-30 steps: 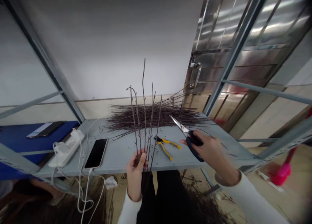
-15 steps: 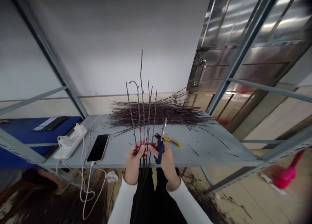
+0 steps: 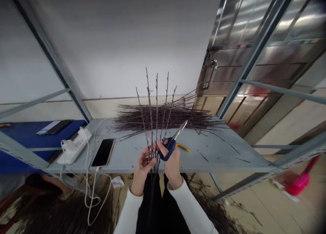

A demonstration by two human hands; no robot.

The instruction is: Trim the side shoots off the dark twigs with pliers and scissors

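My left hand (image 3: 141, 169) is closed around a bunch of thin dark twigs (image 3: 156, 112) that stand upright in front of me. Right beside it, my right hand (image 3: 171, 162) grips blue-handled scissors (image 3: 172, 144); their blades point up and to the right, and its fingers also touch the twig stems. Behind the hands a large pile of the same twigs (image 3: 165, 118) lies across the grey shelf (image 3: 219, 151). Yellow-handled pliers (image 3: 183, 148) lie on the shelf, partly hidden by my right hand.
A smartphone (image 3: 103, 152) on a white cable lies left of my hands, next to a white power strip (image 3: 73, 146). A blue surface (image 3: 22, 139) with another phone is at far left. Shelf uprights frame the view; a metal door (image 3: 254, 57) is at right. Twig scraps litter the floor.
My right hand with the scissors came in from the right to the twig bunch in my left hand. The bunch's tips now reach less high and spread differently.
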